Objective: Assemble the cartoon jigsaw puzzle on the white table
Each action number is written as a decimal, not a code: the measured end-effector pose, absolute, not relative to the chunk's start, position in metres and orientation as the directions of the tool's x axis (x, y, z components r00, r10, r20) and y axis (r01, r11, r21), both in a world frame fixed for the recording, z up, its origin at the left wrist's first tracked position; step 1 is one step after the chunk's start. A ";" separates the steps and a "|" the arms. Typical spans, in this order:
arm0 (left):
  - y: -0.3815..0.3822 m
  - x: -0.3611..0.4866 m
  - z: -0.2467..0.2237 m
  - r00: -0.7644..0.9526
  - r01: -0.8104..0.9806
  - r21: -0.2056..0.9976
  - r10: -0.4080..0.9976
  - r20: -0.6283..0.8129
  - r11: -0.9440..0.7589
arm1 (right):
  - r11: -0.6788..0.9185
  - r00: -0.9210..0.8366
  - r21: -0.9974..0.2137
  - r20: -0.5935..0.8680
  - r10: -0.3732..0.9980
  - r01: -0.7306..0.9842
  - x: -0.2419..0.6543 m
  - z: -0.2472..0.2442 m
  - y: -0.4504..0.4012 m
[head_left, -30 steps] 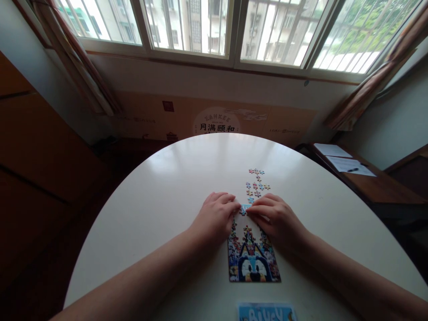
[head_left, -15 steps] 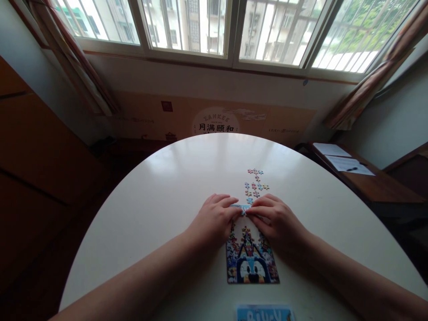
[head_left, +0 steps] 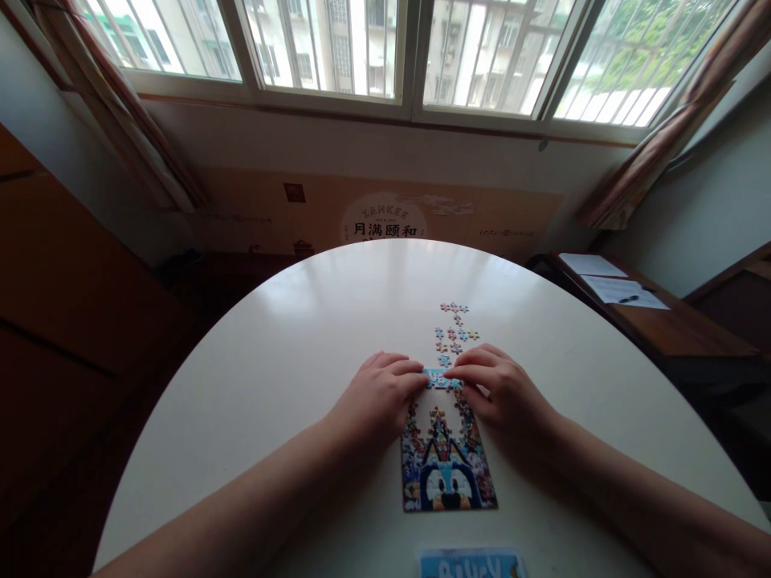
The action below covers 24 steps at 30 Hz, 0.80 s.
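A partly assembled jigsaw puzzle (head_left: 450, 486) with a blue dog's face lies on the white round table, with a gap in its upper middle. My left hand (head_left: 389, 393) rests at the puzzle's upper left edge, fingers close together; whatever is under its fingertips is too small to make out. My right hand (head_left: 497, 385) touches the light blue top strip (head_left: 439, 378) from the right, thumb and fingers bent; its fingertips hide anything between them. Loose puzzle pieces (head_left: 454, 335) lie just beyond the top strip.
A blue box (head_left: 473, 564) with white lettering is at the near edge of view. The white table (head_left: 241, 385) extends to both sides. At the right, papers (head_left: 623, 291) and a pen lie on a brown wooden surface. Windows and curtains stand behind.
My hands have moved slightly apart at the puzzle's top, and more of the light blue strip shows between them. The whole view has shifted a little.
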State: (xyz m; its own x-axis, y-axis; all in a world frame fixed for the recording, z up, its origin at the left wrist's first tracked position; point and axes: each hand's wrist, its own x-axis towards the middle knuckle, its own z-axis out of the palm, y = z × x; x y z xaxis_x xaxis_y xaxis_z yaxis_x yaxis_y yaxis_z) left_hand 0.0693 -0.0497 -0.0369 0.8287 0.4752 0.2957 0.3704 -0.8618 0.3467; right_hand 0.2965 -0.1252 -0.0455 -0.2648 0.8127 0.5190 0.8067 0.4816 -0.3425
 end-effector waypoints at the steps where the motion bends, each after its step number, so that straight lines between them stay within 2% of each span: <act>1: -0.050 0.070 -0.037 0.833 0.369 0.341 0.470 0.291 -0.864 | 0.480 -0.266 -0.344 0.514 0.815 0.807 0.297 -0.046 -0.125; 10: -0.052 0.070 -0.038 0.847 0.381 0.287 0.456 0.273 -0.879 | 0.456 -0.294 -0.289 0.463 0.836 0.842 0.293 -0.048 -0.124; 17: -0.053 0.069 -0.038 0.847 0.398 0.261 0.462 0.263 -0.879 | 0.414 -0.299 -0.175 0.455 0.839 0.894 0.288 -0.045 -0.129; 24: -0.051 0.063 -0.035 0.823 0.417 0.235 0.474 0.312 -0.878 | 0.453 -0.322 -0.174 0.490 0.810 0.874 0.290 -0.046 -0.132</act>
